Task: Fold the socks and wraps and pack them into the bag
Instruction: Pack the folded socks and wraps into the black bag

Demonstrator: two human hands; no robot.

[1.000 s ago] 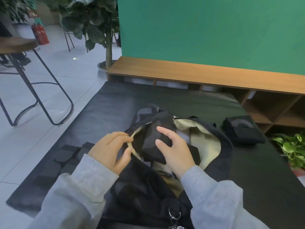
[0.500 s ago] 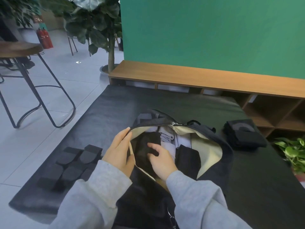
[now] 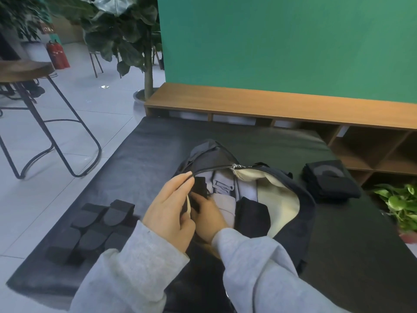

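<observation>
A dark bag (image 3: 300, 213) with a cream lining lies unzipped on the black mat (image 3: 144, 163). My left hand (image 3: 169, 213) pinches the bag's left rim and holds it up. My right hand (image 3: 208, 216) is inside the opening, its fingers on a black folded piece (image 3: 199, 185) by the left wall; the left hand hides its fingertips. Grey folded pieces (image 3: 223, 188) and another black folded piece (image 3: 252, 213) lie inside the bag. Several dark folded socks (image 3: 94, 229) sit on the mat to the left. A black folded stack (image 3: 329, 179) lies to the right.
A long wooden bench with cubbies (image 3: 293, 107) runs behind the mat under a green wall. A bar stool (image 3: 24, 71) and a potted tree (image 3: 146, 64) stand on the tiled floor at the left. A small green plant (image 3: 401, 202) sits off the mat's right edge.
My right hand pushed the black folded piece down from the bag's mouth into its left side. My left hand shifted along the rim and lifted it higher. The camera view moved closer.
</observation>
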